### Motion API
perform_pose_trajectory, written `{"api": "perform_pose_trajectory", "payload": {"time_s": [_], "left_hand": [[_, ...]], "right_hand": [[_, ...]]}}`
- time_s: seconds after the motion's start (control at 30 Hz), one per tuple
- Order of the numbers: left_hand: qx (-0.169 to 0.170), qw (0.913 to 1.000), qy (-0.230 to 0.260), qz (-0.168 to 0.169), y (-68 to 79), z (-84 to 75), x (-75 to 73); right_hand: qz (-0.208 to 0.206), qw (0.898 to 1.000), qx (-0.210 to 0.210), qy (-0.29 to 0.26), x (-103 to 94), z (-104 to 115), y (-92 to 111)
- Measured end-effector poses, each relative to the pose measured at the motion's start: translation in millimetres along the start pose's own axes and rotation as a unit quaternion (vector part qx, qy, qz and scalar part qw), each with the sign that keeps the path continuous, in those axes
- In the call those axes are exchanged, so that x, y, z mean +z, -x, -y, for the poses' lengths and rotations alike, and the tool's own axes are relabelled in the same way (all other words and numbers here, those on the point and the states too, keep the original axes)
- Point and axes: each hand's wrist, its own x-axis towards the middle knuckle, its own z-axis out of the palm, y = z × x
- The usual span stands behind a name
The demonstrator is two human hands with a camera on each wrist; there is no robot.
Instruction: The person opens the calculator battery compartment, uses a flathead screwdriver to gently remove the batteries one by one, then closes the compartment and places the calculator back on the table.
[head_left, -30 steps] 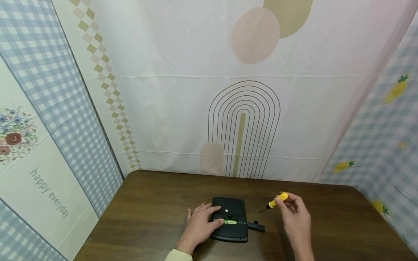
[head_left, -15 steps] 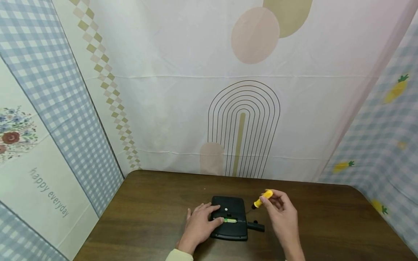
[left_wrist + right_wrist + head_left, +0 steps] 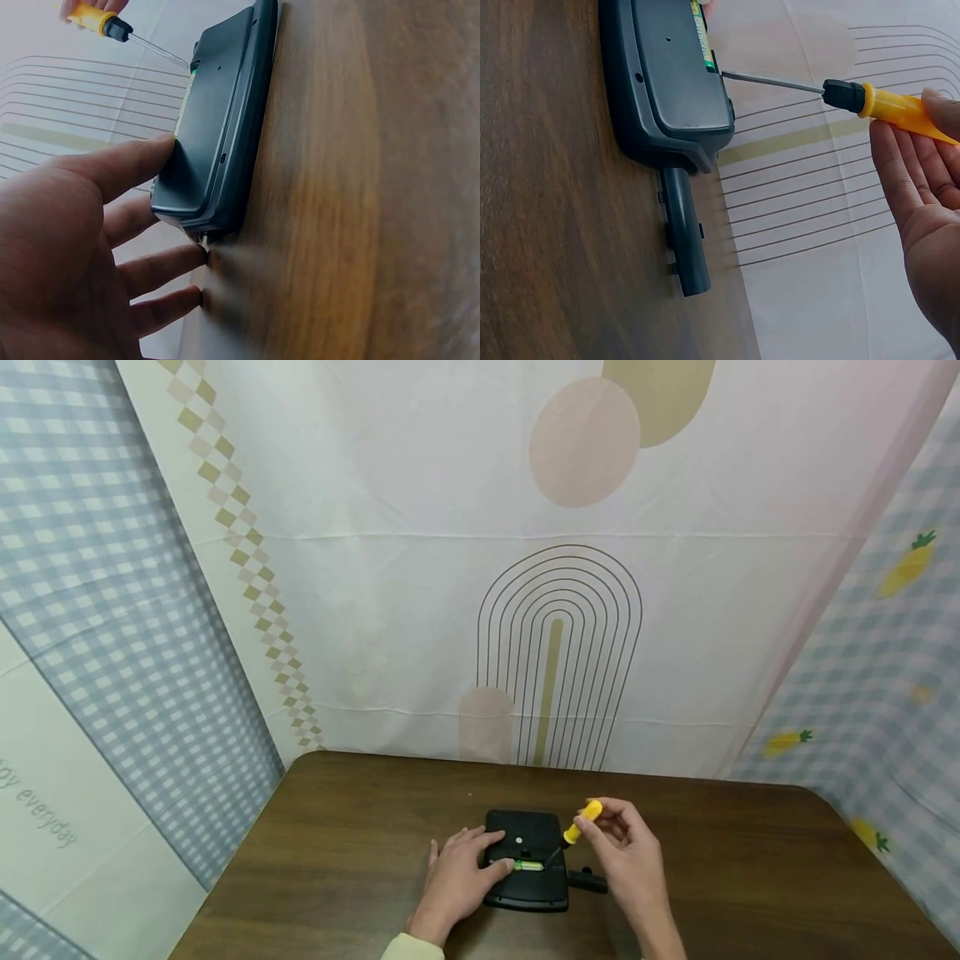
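A flat black device (image 3: 528,891) lies on the table, its upper face showing a slot that holds a green battery (image 3: 530,866). My left hand (image 3: 457,878) rests on the device's left side; the thumb presses at the battery's left end and the index finger touches the upper face. Its other fingertips reach down beside the device in the left wrist view. Between thumb and fingers my right hand (image 3: 628,858) pinches a yellow-handled screwdriver (image 3: 583,823). The screwdriver's thin metal shaft (image 3: 772,80) slants down, with its tip at the battery's right end.
From the device's right side a black stub (image 3: 684,232) with small pegs sticks out over the brown wooden table (image 3: 360,827). Behind the table hangs a white patterned cloth (image 3: 405,635); checked cloths (image 3: 840,693) hang at both sides.
My right hand has moved left with the screwdriver, from beside the device to the battery's right end. The left hand has stayed in place on the device.
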Motion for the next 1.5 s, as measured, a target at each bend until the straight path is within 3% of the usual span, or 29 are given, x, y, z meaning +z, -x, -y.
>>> {"api": "perform_pose_trajectory", "payload": {"time_s": [0.8, 1.0, 1.5], "left_hand": [[0.004, 1.0000, 0.002, -0.005, 0.2, 0.4, 0.0], [0.005, 1.0000, 0.006, -0.004, 0.9, 0.2, -0.5], [0.008, 0.9999, 0.004, -0.008, 1.0, 0.3, -0.4]], "right_hand": [[0.039, 0.999, 0.000, 0.011, -3.5, -9, -1], [0.033, 0.999, 0.004, -0.027, -7.8, -15, -3], [0.009, 0.995, 0.068, -0.078, -18.4, -35, -7]]}}
